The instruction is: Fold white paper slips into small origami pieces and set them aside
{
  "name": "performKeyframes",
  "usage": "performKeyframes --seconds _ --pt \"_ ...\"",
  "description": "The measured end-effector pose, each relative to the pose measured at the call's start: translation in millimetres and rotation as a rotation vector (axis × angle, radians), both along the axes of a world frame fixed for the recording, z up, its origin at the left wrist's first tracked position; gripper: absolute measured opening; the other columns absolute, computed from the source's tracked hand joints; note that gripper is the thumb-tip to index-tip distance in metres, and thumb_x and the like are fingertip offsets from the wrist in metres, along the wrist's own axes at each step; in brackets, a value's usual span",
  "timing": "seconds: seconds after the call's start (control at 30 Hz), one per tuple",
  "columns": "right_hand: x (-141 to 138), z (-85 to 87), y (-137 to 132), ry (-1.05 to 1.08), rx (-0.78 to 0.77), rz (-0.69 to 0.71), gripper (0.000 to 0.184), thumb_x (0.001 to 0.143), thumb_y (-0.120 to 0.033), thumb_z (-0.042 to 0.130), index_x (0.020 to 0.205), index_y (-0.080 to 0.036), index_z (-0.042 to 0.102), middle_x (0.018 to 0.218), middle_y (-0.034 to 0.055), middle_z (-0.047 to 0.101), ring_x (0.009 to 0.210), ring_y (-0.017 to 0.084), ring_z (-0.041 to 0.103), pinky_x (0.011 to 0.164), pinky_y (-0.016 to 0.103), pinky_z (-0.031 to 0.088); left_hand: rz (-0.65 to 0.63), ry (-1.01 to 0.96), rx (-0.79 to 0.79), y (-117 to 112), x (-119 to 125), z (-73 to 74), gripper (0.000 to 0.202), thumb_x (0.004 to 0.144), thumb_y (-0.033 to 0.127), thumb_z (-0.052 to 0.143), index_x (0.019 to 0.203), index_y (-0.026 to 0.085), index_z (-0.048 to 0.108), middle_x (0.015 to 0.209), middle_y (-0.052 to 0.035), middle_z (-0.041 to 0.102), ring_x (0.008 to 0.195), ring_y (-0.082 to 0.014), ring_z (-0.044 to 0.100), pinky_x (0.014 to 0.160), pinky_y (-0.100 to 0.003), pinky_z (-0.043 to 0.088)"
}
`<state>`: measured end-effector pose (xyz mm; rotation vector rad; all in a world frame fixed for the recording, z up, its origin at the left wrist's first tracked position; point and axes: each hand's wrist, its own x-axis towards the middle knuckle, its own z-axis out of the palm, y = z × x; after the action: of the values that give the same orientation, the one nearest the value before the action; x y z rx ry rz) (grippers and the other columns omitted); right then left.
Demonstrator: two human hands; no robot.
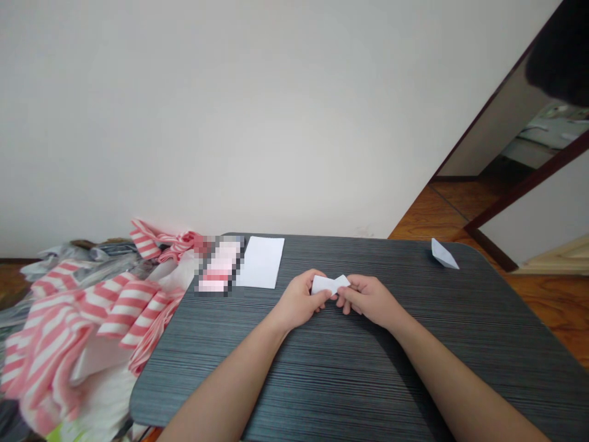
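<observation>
Both hands hold a small piece of folded white paper above the middle of the dark table. My left hand pinches its left part, thumb in front. The fingers of my right hand are closed on its right end, where a pointed corner sticks up. The paper's underside and the fingertips behind it are hidden. Farther left on the table lies a white sheet stack. Near the far right edge rests a folded white paper piece, partly standing up.
A blurred-out pink and white item is beside the white sheets. Red-and-white striped cloth and other fabrics are heaped left of the dark table. A pale wall rises behind it. At right are wooden flooring and a doorway.
</observation>
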<state>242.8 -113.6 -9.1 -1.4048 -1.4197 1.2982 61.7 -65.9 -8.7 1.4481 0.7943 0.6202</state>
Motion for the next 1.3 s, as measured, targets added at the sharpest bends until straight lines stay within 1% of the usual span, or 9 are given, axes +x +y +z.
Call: performKeyframes --seconds 0.17,0.3,0.43,0.63,0.77,0.87,0.97,1.07,1.3 --pt "-1.2 2.5 -0.9 -0.032 0.012 -0.007 0.028 0.084 -0.037 0.051 0.068 -0.015 0.056 0.057 0.0017 0.062 0.046 0.009 0.055 0.043 0.02 0.038 -0.027 -0.018 0.005 -1.1 0.2 1.0 0.025 0.076 0.027 0.058 0.096 0.014 0.053 0.077 -0.0043 0.064 0.054 -0.007 0.052 0.048 -0.018 0.039" --pt "-2.8 2.7 0.2 -0.025 0.007 -0.021 0.028 0.084 -0.037 0.051 0.067 -0.015 0.056 0.055 0.0009 0.06 0.043 0.009 0.053 0.041 0.019 0.037 -0.022 -0.022 -0.008 -1.4 0.9 1.8 0.026 0.075 0.029 0.059 0.096 0.015 0.053 0.078 -0.0041 0.064 0.053 -0.0069 0.052 0.047 -0.017 0.039" --pt "-3.6 2.9 1.0 0.011 0.002 0.0 0.024 0.08 -0.036 0.055 0.069 -0.015 0.059 0.056 0.0008 0.06 0.044 0.008 0.052 0.04 0.019 0.036 -0.004 -0.021 -0.017 -0.8 1.3 1.9 0.027 0.074 0.03 0.061 0.095 0.015 0.053 0.074 -0.002 0.062 0.052 -0.0068 0.052 0.047 -0.017 0.038" --pt "-2.8 3.9 0.5 -0.028 0.017 0.001 0.024 0.082 -0.036 0.053 0.07 -0.015 0.059 0.057 0.0006 0.06 0.046 0.01 0.054 0.046 0.021 0.042 -0.057 -0.026 -0.006 -1.6 1.5 3.3 0.026 0.077 0.028 0.057 0.098 0.016 0.051 0.078 -0.0033 0.063 0.055 -0.0073 0.052 0.05 -0.018 0.039" --pt "-3.2 3.7 0.8 -0.066 0.031 -0.026 0.026 0.083 -0.036 0.053 0.067 -0.016 0.056 0.053 0.0002 0.059 0.043 0.009 0.052 0.044 0.021 0.041 -0.049 -0.013 0.035 -2.5 1.9 2.8 0.031 0.073 0.026 0.061 0.1 0.016 0.05 0.074 -0.0012 0.061 0.055 -0.007 0.05 0.049 -0.017 0.037" --pt "-3.4 1.3 0.9 -0.037 0.011 -0.021 0.025 0.082 -0.037 0.054 0.069 -0.015 0.057 0.054 0.0002 0.059 0.043 0.009 0.051 0.043 0.02 0.039 -0.039 -0.015 0.042 -2.3 1.4 0.7 0.03 0.074 0.025 0.061 0.1 0.016 0.05 0.072 -0.0001 0.059 0.053 -0.0064 0.048 0.048 -0.017 0.035" --pt "-3.2 -1.1 0.3 0.022 0.003 0.01 0.02 0.079 -0.035 0.058 0.075 -0.015 0.06 0.058 0.0002 0.06 0.046 0.009 0.052 0.045 0.02 0.04 -0.036 -0.008 0.039 -1.6 0.4 -1.1 0.028 0.075 0.024 0.058 0.101 0.016 0.049 0.074 -0.0011 0.06 0.054 -0.0068 0.05 0.048 -0.018 0.036" --pt "-2.9 -0.7 -0.2 0.015 0.017 0.026 0.019 0.079 -0.033 0.058 0.075 -0.014 0.061 0.06 0.0007 0.06 0.048 0.01 0.053 0.047 0.021 0.042 -0.059 -0.011 0.031 -1.1 0.3 -1.3 0.028 0.075 0.023 0.058 0.101 0.016 0.048 0.077 -0.0025 0.061 0.056 -0.0075 0.052 0.049 -0.018 0.037" --pt "-1.2 3.6 1.2 -0.048 0.05 -0.015 0.022 0.082 -0.033 0.054 0.072 -0.014 0.059 0.058 0.0005 0.059 0.046 0.009 0.052 0.046 0.021 0.042 -0.067 -0.011 0.023 -0.5 1.6 0.4 0.032 0.077 0.023 0.057 0.105 0.016 0.046 0.08 -0.0041 0.064 0.056 -0.008 0.053 0.048 -0.018 0.039"
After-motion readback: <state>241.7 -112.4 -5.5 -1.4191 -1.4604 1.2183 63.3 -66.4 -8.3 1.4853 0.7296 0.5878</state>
